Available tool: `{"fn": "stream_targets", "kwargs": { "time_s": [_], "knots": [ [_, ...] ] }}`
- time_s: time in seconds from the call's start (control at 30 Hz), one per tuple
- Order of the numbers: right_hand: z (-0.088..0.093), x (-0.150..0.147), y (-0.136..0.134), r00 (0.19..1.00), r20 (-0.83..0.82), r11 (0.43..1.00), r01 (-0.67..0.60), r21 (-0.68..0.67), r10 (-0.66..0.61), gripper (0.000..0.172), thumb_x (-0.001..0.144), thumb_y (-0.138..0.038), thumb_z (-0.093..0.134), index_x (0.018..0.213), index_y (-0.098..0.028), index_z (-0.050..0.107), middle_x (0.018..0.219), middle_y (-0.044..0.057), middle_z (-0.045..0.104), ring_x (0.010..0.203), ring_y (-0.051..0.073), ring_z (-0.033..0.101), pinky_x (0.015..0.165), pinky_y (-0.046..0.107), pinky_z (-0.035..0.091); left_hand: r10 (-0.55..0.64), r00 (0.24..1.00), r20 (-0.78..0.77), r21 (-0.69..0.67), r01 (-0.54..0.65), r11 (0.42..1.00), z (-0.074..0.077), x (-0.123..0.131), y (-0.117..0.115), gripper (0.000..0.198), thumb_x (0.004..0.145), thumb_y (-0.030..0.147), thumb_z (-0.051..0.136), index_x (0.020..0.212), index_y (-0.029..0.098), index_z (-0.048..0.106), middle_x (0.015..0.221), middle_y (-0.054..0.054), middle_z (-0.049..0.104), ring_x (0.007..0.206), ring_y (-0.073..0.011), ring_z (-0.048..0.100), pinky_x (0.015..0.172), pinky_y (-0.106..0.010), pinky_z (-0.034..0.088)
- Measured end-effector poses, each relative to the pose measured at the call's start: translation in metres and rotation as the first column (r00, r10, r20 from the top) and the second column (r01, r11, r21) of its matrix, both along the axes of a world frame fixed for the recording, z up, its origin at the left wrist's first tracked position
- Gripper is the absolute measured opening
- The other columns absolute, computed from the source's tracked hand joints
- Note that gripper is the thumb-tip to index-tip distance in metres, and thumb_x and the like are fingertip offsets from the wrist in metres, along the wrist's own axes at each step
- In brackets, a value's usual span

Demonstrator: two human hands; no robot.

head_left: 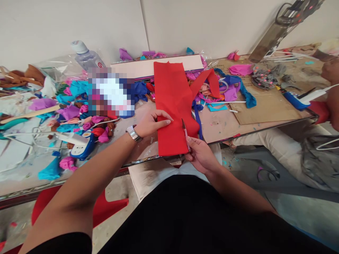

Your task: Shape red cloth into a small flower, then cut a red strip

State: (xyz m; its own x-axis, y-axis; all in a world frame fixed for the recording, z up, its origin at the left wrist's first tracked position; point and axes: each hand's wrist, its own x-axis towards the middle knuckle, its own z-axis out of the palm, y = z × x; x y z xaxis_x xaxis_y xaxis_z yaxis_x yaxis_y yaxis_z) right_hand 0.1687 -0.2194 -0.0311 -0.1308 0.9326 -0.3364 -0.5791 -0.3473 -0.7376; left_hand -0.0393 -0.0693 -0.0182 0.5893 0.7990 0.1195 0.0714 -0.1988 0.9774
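Observation:
A long piece of red cloth [172, 91] lies over the table's front edge, with a wavy right side and a narrow flap at its upper right. My left hand [152, 123] is on its left side, thumb and forefinger tips close together on the fabric in a pinch. The other fingers are tucked underneath, out of clear sight. In my right hand [200, 151] is a pair of scissors [184, 129], gripped low near the cloth's lower right edge. Its dark pointed blades lie over the red fabric and point away from me.
Colourful cloth pieces [69, 111] crowd the left side. A plastic bottle [88, 58], a pale board [132, 70] and a blue-white power strip [82, 144] are there too. To the right lie cardboard [262, 109] and another power strip [296, 100], beside another person's arm [332, 84].

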Motion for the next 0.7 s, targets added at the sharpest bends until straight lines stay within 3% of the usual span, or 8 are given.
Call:
{"fn": "stream_targets", "kwargs": {
  "time_s": [0.7],
  "knots": [
    [0.0013, -0.0033, -0.0044, 1.0, 0.01, 1.0, 0.023, -0.007, -0.023, 0.054, 0.072, -0.054, 0.098, 0.067, -0.018, 0.058, 0.059, -0.007, 0.048, 0.046, 0.004, 0.037, 0.04, 0.018, 0.026, 0.025, 0.999, -0.036, 0.019, -0.024, 1.0, -0.0014, -0.0018, 0.0003, 0.041, 0.084, 0.056, 0.084, 0.091, 0.017, 0.079, 0.082, -0.006, 0.077, 0.068, -0.0164, 0.066, 0.061, -0.027, 0.05]
  ]
}}
